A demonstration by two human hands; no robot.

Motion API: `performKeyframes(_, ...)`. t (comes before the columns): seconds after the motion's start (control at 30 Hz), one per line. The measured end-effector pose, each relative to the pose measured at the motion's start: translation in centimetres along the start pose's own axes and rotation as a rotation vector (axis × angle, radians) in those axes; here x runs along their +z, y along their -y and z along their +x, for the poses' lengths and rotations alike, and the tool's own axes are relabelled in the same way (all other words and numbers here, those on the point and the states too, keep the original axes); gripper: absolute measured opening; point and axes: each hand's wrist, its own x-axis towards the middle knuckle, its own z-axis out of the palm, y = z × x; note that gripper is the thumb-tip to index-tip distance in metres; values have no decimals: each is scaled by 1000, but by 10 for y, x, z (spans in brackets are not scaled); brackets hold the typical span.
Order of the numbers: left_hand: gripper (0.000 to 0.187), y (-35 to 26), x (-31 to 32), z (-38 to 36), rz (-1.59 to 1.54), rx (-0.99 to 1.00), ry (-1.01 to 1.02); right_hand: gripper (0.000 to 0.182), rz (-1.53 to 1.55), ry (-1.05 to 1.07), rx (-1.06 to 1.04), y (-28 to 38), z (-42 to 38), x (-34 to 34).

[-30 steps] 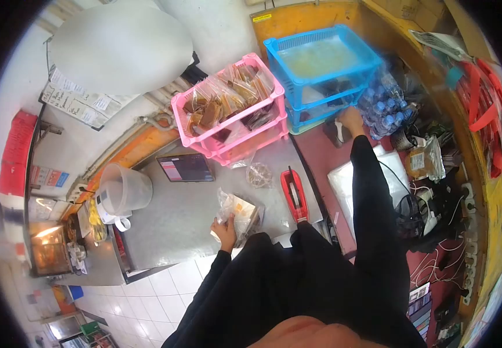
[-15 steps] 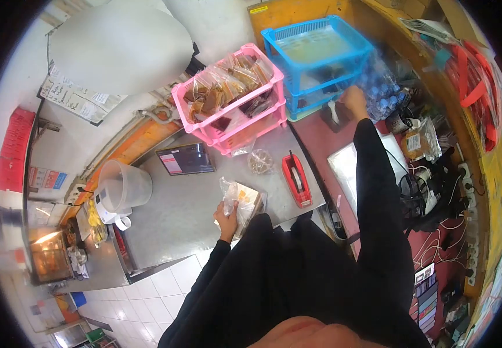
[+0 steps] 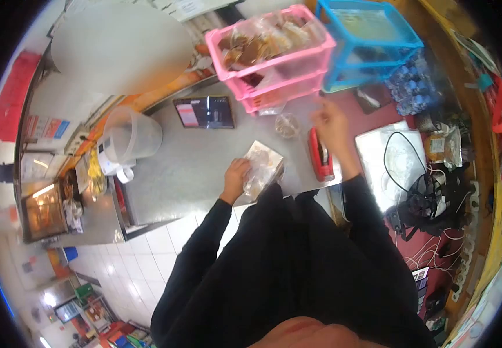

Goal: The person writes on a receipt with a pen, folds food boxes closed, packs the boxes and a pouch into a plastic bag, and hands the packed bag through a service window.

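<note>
My left hand (image 3: 238, 176) is closed on a crinkled clear plastic bag (image 3: 256, 166), which lies over a white box (image 3: 270, 153) at the counter's front edge. Over the counter, my right hand (image 3: 333, 124) hovers just above the red tape dispenser (image 3: 322, 162). Motion blurs its fingertips, so anything between them cannot be made out. A small round clear container or bag (image 3: 287, 125) sits left of the right hand.
A pink tiered basket (image 3: 274, 66) full of packets and a blue tiered rack (image 3: 372, 49) stand at the back. A tablet (image 3: 204, 112) and a clear bucket (image 3: 135, 136) are leftward. Cables and a silver laptop-like slab (image 3: 378, 151) lie rightward.
My right hand has moved from beside the blue rack back left and nearer, over the tape dispenser. The left hand stays with the bag on the box. The camera view has shifted.
</note>
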Motion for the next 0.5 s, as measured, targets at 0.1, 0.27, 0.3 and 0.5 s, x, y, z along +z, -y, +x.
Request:
performKeyframes(0.1,23,-12,-17,14,40,31,57,43,10,289,-30,-14,-61,103)
performKeyframes(0.27,22,-14,-34,31,129,110,52,51,-67,446,-386,-19,-93,135)
performKeyframes(0.3,23,-10,-32,32,94,104,79,51,-84,448,-366,-25,-95,135)
performKeyframes(0.5,23,15,-23,42,-220,-119,321,59,-151,496,-269,-26,-99,133)
